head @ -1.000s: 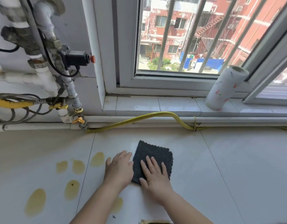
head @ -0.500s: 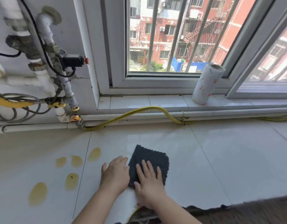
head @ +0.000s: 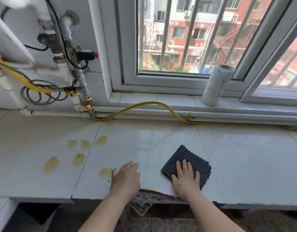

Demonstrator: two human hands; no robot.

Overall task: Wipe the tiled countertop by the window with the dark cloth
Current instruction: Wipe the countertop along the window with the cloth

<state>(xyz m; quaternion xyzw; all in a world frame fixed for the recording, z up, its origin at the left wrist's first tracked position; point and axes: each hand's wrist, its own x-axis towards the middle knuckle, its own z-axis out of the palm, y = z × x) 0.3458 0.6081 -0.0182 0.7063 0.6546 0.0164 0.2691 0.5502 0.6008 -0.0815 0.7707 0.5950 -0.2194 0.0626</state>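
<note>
The white tiled countertop (head: 161,141) runs below the window. A dark ribbed cloth (head: 190,159), folded square, lies flat on it near the front edge. My right hand (head: 185,180) presses palm-down on the cloth's near half with fingers spread. My left hand (head: 126,178) rests flat on the bare tile to the left of the cloth, apart from it and holding nothing. Several yellow-brown stains (head: 50,164) mark the tiles at the left, one (head: 106,171) just beside my left hand.
A yellow hose (head: 144,104) runs along the back of the countertop under the sill. A patterned paper roll (head: 215,85) stands on the windowsill. Pipes and valves (head: 77,67) crowd the left wall. The counter's front edge (head: 154,192) is chipped between my wrists.
My right hand has slid the cloth to the right, away from my left hand, which stays on the tile. The view has pulled back, showing the counter's front edge.
</note>
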